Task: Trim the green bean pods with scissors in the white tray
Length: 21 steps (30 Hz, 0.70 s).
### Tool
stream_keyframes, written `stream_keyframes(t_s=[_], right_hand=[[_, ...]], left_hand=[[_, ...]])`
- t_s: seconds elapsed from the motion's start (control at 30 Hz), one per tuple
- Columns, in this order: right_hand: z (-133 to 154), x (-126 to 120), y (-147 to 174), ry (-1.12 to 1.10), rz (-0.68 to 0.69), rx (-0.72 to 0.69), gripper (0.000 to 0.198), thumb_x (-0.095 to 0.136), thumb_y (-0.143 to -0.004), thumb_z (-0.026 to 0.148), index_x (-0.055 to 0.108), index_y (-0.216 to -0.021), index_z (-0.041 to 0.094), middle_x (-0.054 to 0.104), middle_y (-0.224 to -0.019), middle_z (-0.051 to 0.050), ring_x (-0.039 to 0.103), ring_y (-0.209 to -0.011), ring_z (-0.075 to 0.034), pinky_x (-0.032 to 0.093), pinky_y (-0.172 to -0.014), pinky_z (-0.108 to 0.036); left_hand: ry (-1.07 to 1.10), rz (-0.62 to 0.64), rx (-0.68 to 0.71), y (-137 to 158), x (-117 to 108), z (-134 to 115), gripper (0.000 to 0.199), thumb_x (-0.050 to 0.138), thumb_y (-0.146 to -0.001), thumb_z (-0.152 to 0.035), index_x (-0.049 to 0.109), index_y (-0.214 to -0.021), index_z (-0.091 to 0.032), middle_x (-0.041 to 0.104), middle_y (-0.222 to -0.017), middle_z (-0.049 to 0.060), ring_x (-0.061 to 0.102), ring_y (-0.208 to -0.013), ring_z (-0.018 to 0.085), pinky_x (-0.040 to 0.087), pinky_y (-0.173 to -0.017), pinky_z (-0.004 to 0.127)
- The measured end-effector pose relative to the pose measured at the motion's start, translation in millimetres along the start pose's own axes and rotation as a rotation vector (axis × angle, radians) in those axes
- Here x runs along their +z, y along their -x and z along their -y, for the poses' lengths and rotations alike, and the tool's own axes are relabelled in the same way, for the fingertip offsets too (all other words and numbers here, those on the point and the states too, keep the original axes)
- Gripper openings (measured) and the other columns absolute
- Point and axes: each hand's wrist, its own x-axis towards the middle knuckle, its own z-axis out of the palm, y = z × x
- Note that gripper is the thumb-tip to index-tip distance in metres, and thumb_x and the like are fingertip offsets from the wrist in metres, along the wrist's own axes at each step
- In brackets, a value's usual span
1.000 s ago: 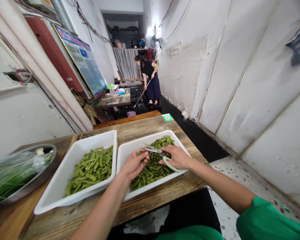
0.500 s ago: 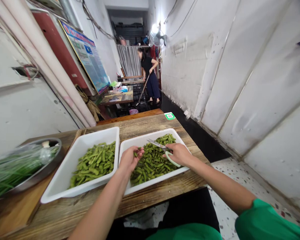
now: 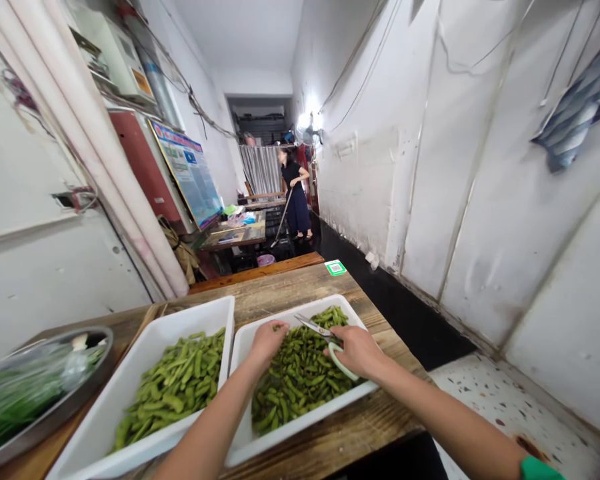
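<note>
My right hand is closed around the pale green handles of a pair of scissors. The blades point left, slightly apart, above the right white tray. Just left of the blade tips, my left hand has its fingers pinched together over that tray's left side. A bit of green shows at the fingertips, seemingly an edamame pod, mostly hidden. Many edamame pods lie spread below both hands. More pods are heaped in the left white tray, beside the first.
A metal bowl with bagged green stalks stands at the left on the wooden table. A green code card lies at its far corner. Further back, a person holds a long-handled tool near another table.
The view has tilted up, so trays and hands sit lower in the picture. My left fingers have turned over and closed more tightly. The scissors stay in my right hand.
</note>
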Motion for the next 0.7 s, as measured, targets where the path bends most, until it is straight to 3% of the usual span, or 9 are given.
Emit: stream_keyframes(t_s=[0.13,0.33,0.57,0.7], right_hand=[[0.4,1.1,-0.5,-0.015,0.001,-0.007,0.032,0.051,-0.070,0.047,0.058,-0.087,0.021,0.062,-0.077,-0.003,0.055,-0.068,-0.016,0.033,-0.058,-0.023],[1.5,1.0,0.3,-0.020,0.008,-0.006,0.029,0.052,-0.068,0.046,0.059,-0.083,0.022,0.062,-0.075,-0.003,0.056,-0.067,-0.017,0.032,-0.056,-0.023],[-2.3,7.5,0.3,-0.079,-0.017,-0.016,0.026,0.055,-0.066,0.043,0.059,-0.080,0.022,0.064,-0.077,-0.005,0.058,-0.072,-0.020,0.035,-0.061,-0.025],[-4.2,9.9,-0.1,-0.101,-0.030,-0.026,0.023,0.054,-0.067,0.040,0.059,-0.081,0.023,0.064,-0.078,-0.005,0.058,-0.074,-0.021,0.035,-0.062,-0.025]], left_hand=[[-0.382,0.058,0.102,-7.3,9.2,10.6,0.015,0.061,-0.055,-0.024,0.066,-0.068,-0.018,0.065,-0.076,0.008,0.056,-0.077,0.023,0.036,-0.069,0.028],[-0.534,0.126,0.178,-2.5,11.9,23.3,0.021,0.060,-0.058,-0.030,0.066,-0.075,-0.018,0.065,-0.080,0.008,0.056,-0.079,0.023,0.035,-0.067,0.027],[-0.467,0.020,0.138,-5.3,0.5,24.9,0.017,0.059,-0.058,-0.031,0.060,-0.064,-0.015,0.059,-0.062,0.002,0.052,-0.065,0.017,0.033,-0.058,0.024],[-0.317,0.063,0.142,-1.1,0.0,22.9,0.018,0.059,-0.057,-0.027,0.060,-0.068,-0.014,0.059,-0.063,0.000,0.052,-0.065,0.016,0.035,-0.058,0.023]])
